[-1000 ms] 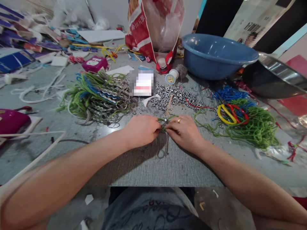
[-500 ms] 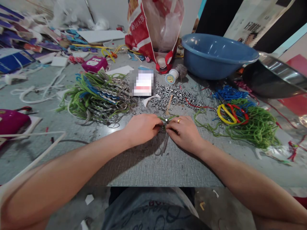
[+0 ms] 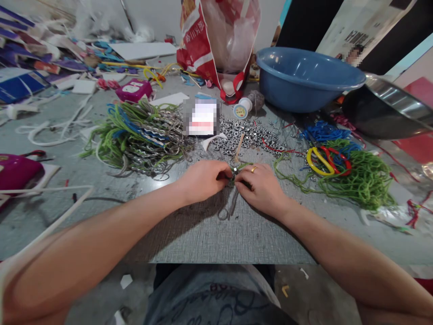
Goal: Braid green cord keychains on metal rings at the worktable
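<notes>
My left hand (image 3: 209,179) and my right hand (image 3: 259,181) meet at the middle of the table, fingers closed in pinches on a cord. Between the fingertips sits a small shiny metal nut (image 3: 235,169) on green cord. Grey cord ends (image 3: 232,204) hang down below it and curl on the table. My right hand wears a gold ring. Just beyond the hands lies a spread of loose metal nuts (image 3: 248,137), with a thin tan stick (image 3: 239,147) at its near edge. Exactly how the fingers grip the cord is partly hidden.
Left of the nuts lies a bundle of finished cords (image 3: 142,140). Scissors with yellow and red handles (image 3: 320,161) rest on green cord (image 3: 365,180) at the right. Behind stand a phone (image 3: 202,118), a thread spool (image 3: 242,108), a blue basin (image 3: 309,83) and a red bag (image 3: 199,49).
The fingers of my left hand have shifted slightly at the nut, and the hanging grey ends have moved a little. Both hands stay in the same place.
</notes>
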{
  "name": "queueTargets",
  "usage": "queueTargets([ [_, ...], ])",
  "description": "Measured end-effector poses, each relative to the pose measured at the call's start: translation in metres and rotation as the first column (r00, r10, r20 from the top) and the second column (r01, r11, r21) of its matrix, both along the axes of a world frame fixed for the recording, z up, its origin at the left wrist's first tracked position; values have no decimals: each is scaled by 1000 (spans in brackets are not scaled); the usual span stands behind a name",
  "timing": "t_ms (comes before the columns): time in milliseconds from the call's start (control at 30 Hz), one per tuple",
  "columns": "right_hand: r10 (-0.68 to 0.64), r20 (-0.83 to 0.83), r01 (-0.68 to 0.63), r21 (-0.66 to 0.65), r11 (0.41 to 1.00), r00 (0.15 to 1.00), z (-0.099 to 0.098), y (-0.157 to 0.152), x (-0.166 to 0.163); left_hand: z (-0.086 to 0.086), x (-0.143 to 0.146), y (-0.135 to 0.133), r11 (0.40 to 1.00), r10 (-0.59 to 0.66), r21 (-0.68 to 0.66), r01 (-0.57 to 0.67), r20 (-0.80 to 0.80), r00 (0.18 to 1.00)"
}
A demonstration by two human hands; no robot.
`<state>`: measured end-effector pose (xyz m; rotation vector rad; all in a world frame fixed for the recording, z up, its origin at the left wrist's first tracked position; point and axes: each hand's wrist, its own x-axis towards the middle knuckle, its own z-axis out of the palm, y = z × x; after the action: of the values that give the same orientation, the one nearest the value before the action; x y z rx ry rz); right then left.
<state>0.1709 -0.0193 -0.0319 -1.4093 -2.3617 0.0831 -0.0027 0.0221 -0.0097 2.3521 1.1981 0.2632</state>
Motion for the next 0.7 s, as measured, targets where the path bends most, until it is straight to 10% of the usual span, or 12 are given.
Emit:
queueTargets([
  [700,-100,121,99,18,995,988,6,-1,-3,-8,0,-1,998,-31,55,30,17,999],
])
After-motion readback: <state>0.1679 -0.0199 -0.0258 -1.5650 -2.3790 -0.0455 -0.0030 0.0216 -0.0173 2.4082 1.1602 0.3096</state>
